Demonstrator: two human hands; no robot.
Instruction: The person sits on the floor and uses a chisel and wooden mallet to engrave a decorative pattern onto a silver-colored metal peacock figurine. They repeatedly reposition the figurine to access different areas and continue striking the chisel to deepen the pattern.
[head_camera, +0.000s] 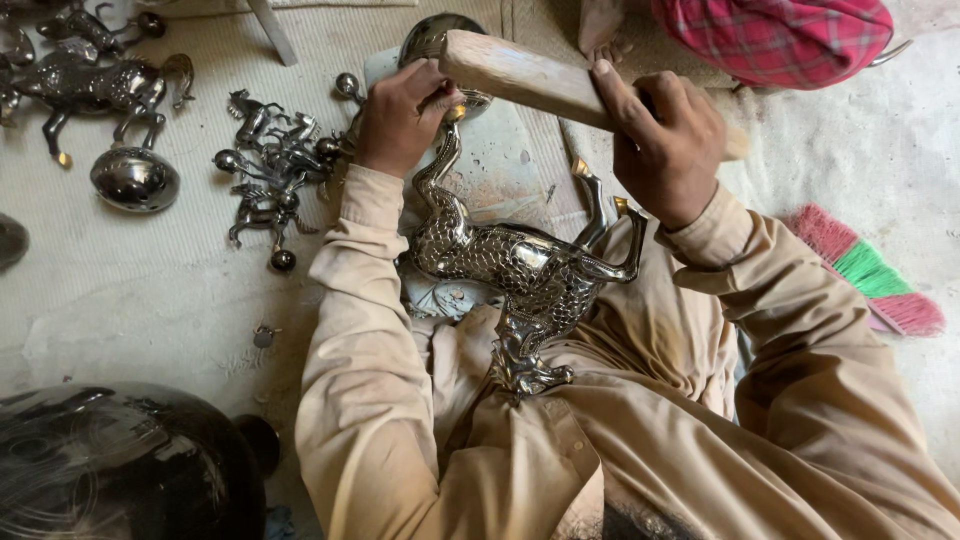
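The floor (150, 290) is pale and dusty, with a ribbed cloth mat spread over it, and a person sits on it in a tan shirt and tan trousers.

Closest to the camera, at the bottom left, is one big dark shiny round pot (120, 465). Just past it is the person's lap. One shiny metal horse figure (510, 270) lies across the lap on its side. It has a scaly pattern all over, and its legs stick up and out. Its long neck points away, toward a flat pale stone block (500, 170).

The left hand (400, 115) is closed tight around the top of the horse's neck, just below one round silver ball (435, 40) fixed there. The right hand (665, 135) is closed tight around one thick wooden mallet (530, 80). The mallet is held up, just above the ball and the left hand.

To the right lies one broom (870, 280) with pink and green bristles.

Farther off on the left, a heap of small metal horses (270, 165) lies on the mat, too tangled to count. One loose shiny egg shape (133, 180) sits beside them, and one bigger horse (95, 90) lies behind it.

At the very top is a bit of red checked cloth (780, 35) on another person.
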